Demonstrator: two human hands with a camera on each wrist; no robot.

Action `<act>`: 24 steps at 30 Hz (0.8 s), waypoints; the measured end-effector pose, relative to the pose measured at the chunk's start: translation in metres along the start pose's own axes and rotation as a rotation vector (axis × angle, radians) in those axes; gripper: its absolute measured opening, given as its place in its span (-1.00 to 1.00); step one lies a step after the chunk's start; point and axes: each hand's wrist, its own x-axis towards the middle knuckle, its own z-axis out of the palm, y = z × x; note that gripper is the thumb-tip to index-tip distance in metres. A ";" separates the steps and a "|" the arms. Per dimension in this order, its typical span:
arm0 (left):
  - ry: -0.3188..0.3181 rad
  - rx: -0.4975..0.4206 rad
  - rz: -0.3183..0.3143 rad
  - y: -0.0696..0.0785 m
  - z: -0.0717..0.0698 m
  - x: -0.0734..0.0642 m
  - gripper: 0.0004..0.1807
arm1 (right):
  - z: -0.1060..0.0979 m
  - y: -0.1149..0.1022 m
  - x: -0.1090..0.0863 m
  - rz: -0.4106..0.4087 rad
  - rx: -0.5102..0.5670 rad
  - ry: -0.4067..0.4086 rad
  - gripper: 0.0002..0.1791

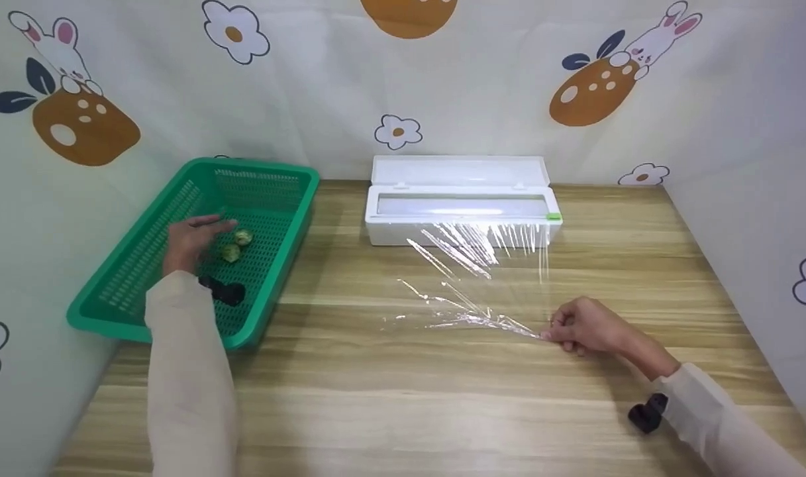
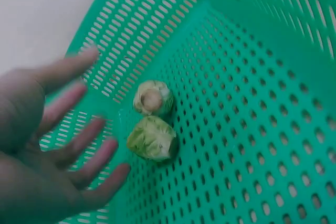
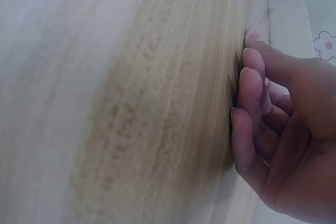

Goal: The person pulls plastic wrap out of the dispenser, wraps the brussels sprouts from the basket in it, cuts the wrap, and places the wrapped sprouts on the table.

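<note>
My right hand pinches the near right corner of a sheet of clear cling film between thumb and fingers, low over the table. The film runs out from a white dispenser box, its lid tipped back and the roll showing inside. My left hand hovers inside a green plastic basket, fingers spread, holding nothing. Beside its fingertips two pale green Brussels sprouts lie together on the basket floor; the left wrist view shows a gap between fingers and sprouts.
The wood-grain table stretches between basket and right hand. A patterned cloth hangs behind and along both sides. A green slider sits at the dispenser's right end. Black wrist devices are on both sleeves.
</note>
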 end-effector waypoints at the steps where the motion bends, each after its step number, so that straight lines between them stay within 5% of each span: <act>1: -0.013 -0.013 -0.023 0.000 0.000 0.000 -0.09 | 0.000 0.000 0.000 -0.001 -0.001 0.001 -0.73; 6: -0.076 0.014 -0.125 -0.004 0.000 0.001 -0.06 | -0.001 0.001 -0.001 -0.004 0.011 -0.009 -0.73; 10: -0.108 0.078 -0.137 -0.006 0.002 0.002 -0.09 | -0.001 0.002 -0.001 -0.009 0.022 -0.018 -0.74; 24: -0.034 0.121 -0.156 -0.008 0.005 0.003 -0.38 | -0.001 0.002 -0.001 -0.013 0.015 -0.003 -0.73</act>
